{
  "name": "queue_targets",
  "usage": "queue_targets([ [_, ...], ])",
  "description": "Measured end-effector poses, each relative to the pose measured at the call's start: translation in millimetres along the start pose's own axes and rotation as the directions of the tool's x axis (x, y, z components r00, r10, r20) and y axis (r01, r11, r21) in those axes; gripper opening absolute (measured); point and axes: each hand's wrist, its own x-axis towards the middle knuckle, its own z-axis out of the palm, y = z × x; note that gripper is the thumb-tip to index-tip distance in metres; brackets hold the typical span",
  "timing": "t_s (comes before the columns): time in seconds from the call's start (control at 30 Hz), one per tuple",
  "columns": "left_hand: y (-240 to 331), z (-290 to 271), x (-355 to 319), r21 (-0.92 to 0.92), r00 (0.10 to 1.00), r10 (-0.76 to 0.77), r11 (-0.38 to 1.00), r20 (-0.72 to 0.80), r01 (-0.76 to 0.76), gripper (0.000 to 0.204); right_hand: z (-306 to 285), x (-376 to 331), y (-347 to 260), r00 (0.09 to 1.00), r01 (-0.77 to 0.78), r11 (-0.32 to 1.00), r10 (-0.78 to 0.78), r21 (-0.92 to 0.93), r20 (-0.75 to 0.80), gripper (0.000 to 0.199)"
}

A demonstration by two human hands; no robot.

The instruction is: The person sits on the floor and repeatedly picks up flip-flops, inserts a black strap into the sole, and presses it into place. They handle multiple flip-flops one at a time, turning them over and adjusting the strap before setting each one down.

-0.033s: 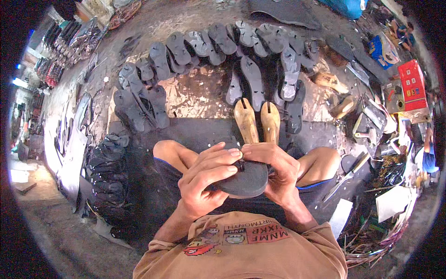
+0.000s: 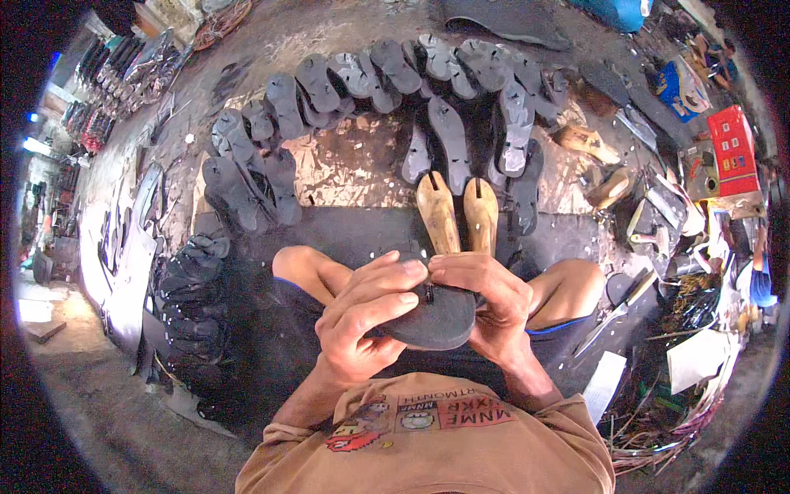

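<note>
In front of my chest I hold a black sandal sole (image 2: 440, 325) with both hands, its rounded end toward me. My left hand (image 2: 362, 313) grips its left side, fingers bent over the top. From the right, my right hand (image 2: 498, 300) wraps the edge, its fingertips meeting the left ones near a small slot with a dark strap piece. What the fingertips pinch there is too small to make out. Just beyond my hands, two wooden shoe lasts (image 2: 439, 212) lie side by side, slotted ends pointing away.
An arc of black sandal soles (image 2: 313, 86) lies on the floor ahead. Black straps (image 2: 193, 288) are heaped at my left. On the right are a knife (image 2: 617, 313), more wooden lasts (image 2: 586, 144), a hammer-like tool (image 2: 646, 235), a red box (image 2: 731, 152) and white paper (image 2: 695, 360).
</note>
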Motion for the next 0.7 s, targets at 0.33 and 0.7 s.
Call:
queue_targets([
  [0.33, -7.5, 4.4, -8.0, -0.080, 0.992, -0.024, 0.997, -0.123, 0.014, 0.037, 7.3, 6.6, 4.8, 0.999, -0.043, 0.999, 0.043, 0.011, -0.032, 0.039],
  [0.7, -50.5, -19.6, -0.2, 0.275, 0.934, -0.354, 0.895, -0.044, 0.352, 0.037, 33.5, 5.4, 78.6, 0.858, -0.481, 0.746, 0.509, 0.462, 0.072, 0.039],
])
